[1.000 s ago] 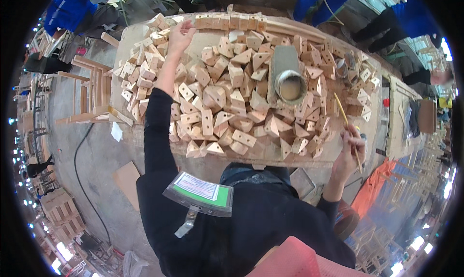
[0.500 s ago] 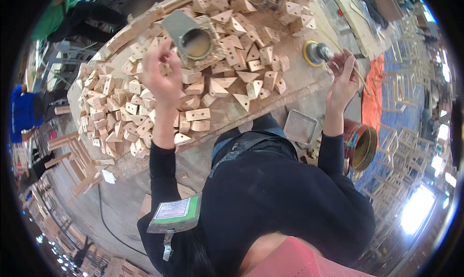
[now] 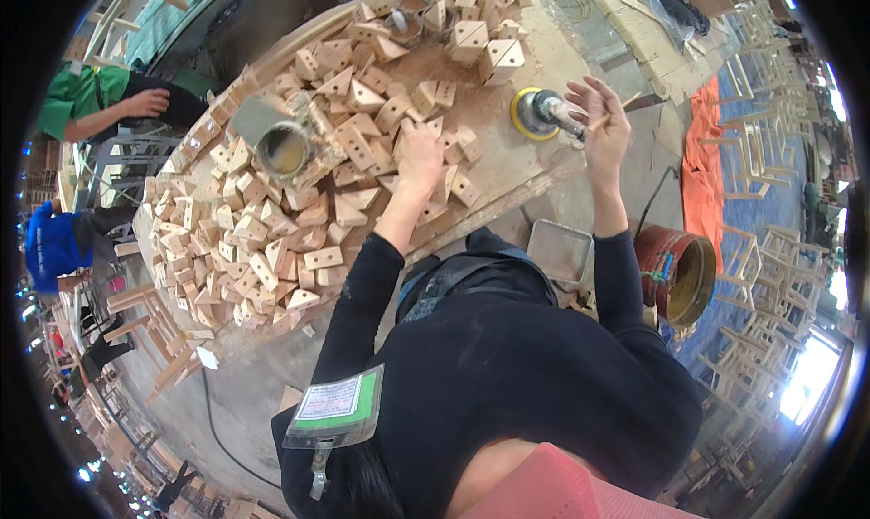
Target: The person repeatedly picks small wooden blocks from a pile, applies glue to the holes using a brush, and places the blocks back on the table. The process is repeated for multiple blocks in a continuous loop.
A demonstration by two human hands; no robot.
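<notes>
Since the earlier frame my left hand has dropped onto the wooden blocks, fingers closed on one; my right hand, at three o'clock, pinches a thin stick beside the sander.

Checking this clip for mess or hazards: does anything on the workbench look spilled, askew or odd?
Mostly not. The wooden blocks lie in a loose, unsorted heap across the workbench, and a metal can lies tipped on its side among them, mouth toward the camera. The left hand rests on blocks; the right hand is by the round sander.
</notes>
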